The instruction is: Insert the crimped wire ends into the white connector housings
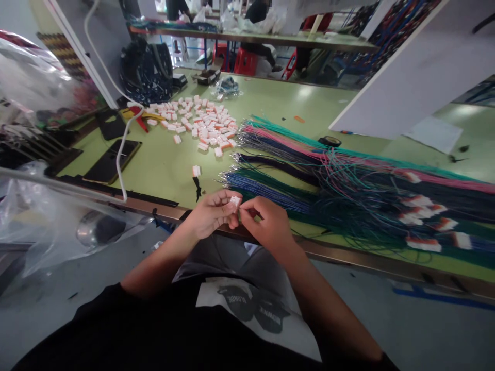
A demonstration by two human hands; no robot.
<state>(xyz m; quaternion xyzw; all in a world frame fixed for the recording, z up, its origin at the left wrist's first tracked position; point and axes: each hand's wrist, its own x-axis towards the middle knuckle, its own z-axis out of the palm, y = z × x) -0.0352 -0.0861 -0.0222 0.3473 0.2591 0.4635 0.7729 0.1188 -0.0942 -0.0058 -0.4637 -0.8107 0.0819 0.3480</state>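
My left hand point(212, 214) pinches a small white and orange connector housing point(234, 201) above the front edge of the table. Close beside it, my right hand point(266, 219) has thumb and forefinger pressed together at the housing's right side; what they hold is too fine to make out, though it may be a wire. Bundles of blue wires point(263, 191), black wires point(278, 167), pink wires point(286, 141) and teal wires point(294, 133) lie just beyond, with metal-tipped ends to the left. A single housing point(196, 170) rests left of these ends.
A heap of loose housings point(209, 121) covers the back left. Nearby lie red and yellow pliers point(143, 118) and a dark phone point(112, 161). A white cable point(119, 170) hangs across the left. Wired housings point(421, 208) sit right; a white panel point(386, 77) stands behind.
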